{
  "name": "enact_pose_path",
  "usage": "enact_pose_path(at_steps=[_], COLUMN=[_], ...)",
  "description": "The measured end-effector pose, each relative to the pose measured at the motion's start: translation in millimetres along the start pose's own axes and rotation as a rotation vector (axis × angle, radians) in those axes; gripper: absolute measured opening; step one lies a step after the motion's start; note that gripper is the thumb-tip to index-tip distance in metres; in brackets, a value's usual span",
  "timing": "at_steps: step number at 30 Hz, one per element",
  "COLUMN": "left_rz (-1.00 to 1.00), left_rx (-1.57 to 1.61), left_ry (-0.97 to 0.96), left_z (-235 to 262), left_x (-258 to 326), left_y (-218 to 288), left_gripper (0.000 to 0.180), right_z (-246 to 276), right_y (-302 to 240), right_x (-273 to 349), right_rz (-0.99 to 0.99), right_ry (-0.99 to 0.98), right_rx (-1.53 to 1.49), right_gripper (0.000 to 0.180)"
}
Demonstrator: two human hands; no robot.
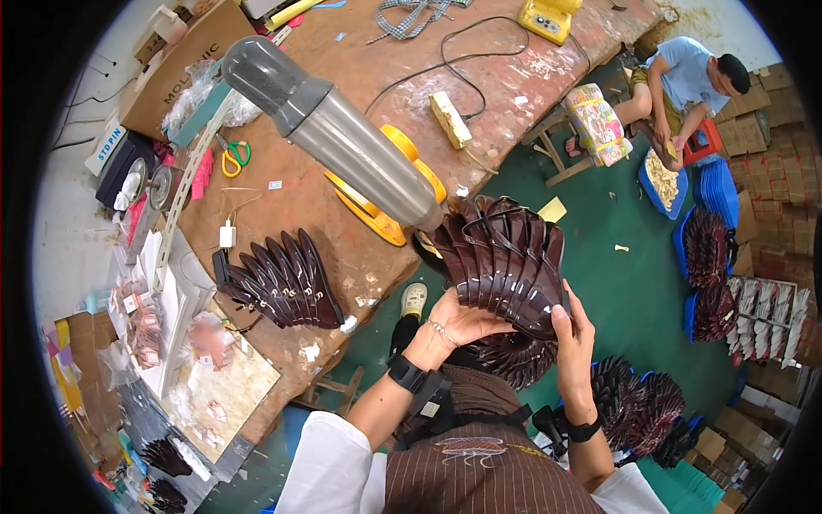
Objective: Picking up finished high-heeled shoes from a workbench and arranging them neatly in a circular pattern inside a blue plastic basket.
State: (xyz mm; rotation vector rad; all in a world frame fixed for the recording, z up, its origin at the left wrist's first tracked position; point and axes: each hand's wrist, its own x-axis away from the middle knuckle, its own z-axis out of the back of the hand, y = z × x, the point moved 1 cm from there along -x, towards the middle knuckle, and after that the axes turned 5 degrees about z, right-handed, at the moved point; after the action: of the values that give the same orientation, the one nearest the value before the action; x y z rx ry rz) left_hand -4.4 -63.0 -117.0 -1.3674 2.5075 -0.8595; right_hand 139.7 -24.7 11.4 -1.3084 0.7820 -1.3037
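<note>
Between my hands is a fanned row of glossy dark brown shoes, nested one against another. My left hand cups the row from below on its near left side, with the thumb stretched along it. Against its right end press the thumb and fingers of my right hand. Just beyond the row, a grey metal hot-air blower on a yellow stand points its narrow end at the shoes. A second row of dark brown shoes, with small metal ornaments, lies on the worktable to the left.
Below my hands sits another bunch of dark shoes. Green-handled scissors, a cardboard box and a yellow device with a cable occupy the table. At right, a seated person works beside a blue basket; shoe-filled baskets and cartons stand nearby.
</note>
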Motion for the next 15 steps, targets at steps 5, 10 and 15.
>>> enact_pose_path(at_steps=[5,10,15], left_rz=[-0.006,-0.026,-0.077], left_rx=[-0.08,-0.081,-0.043], left_ry=[0.035,-0.007,0.071], left_z=[-10.6,-7.8,-13.7], left_x=[-1.0,7.1,10.6], left_y=[1.5,2.5,-2.1], left_gripper=[0.055,0.06,0.065], right_z=[-1.4,-5.8,-7.2], right_y=[-1.9,-4.3,-0.6], right_x=[-4.1,-4.8,-8.7], right_rz=[-0.001,-0.01,-0.014], right_ry=[0.017,0.01,-0.007], right_rx=[0.064,0.075,0.13], right_gripper=[0.054,0.053,0.053])
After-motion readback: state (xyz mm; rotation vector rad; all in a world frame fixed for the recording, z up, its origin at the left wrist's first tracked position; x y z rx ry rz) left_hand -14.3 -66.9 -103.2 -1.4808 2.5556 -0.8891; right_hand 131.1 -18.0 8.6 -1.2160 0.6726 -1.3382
